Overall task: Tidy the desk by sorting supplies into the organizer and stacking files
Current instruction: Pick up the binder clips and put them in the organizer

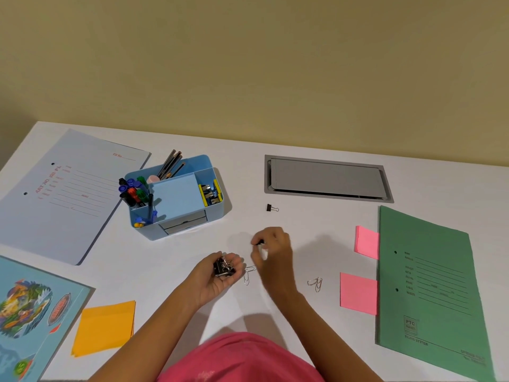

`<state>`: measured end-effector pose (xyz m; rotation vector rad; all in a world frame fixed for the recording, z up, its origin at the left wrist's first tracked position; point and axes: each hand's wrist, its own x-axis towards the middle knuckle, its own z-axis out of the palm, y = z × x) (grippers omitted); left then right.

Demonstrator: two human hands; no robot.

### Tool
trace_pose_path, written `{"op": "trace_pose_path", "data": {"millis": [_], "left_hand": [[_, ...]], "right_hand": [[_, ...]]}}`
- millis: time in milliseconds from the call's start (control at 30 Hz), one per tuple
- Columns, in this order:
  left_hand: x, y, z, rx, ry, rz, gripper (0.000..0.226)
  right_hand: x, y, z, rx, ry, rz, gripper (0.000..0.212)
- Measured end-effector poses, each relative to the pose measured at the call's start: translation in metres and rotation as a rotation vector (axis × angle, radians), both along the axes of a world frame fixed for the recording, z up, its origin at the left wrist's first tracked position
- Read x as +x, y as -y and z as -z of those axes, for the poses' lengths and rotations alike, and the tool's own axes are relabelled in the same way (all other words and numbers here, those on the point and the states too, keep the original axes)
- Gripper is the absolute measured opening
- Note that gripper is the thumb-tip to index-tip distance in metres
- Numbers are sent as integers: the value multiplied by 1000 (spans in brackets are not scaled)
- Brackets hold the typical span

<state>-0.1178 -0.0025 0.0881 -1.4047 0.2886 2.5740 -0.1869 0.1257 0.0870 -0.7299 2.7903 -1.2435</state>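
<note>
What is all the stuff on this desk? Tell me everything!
organizer: one, light blue, left of middle, pens and pencils inside
white file: one, far left
blue picture file: one, near left corner
green file: one, right
orange sticky pad: one, near left
pink sticky pads: two, beside green file
loose binder clip: one, black, middle
paper clips: two silver clusters, front middle
hatch: one, grey, back of desk
left hand: holds bunch of binder clips
right hand: pinches small black item
</note>
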Motion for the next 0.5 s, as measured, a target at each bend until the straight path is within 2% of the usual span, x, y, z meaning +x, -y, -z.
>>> {"op": "trace_pose_path", "data": {"millis": [67,167,233,300,400,433,500], "left_hand": [[0,0,1,28,-28,-13,30],[0,1,-2,51,-94,8,25],[-1,2,-9,50,-114,9,20],[-2,4,-12,38,-71,-47,20],[-2,8,-6,149,-38,-191,19],[-2,9,-5,136,-29,-190,21],[-1,9,-4,86,-3,-162,26]], "right_hand": [[14,13,-9,-39,2,-143,17],[33,26,-8,-11,35,-353,18],[34,29,-7,-9,27,-394,19],[25,31,-8,-94,25,-353,23],[-6,33,2,-151,10,-202,33],[-19,35,8,-103,23,-143,37],[-47,37,21,131,88,-75,45]]}}
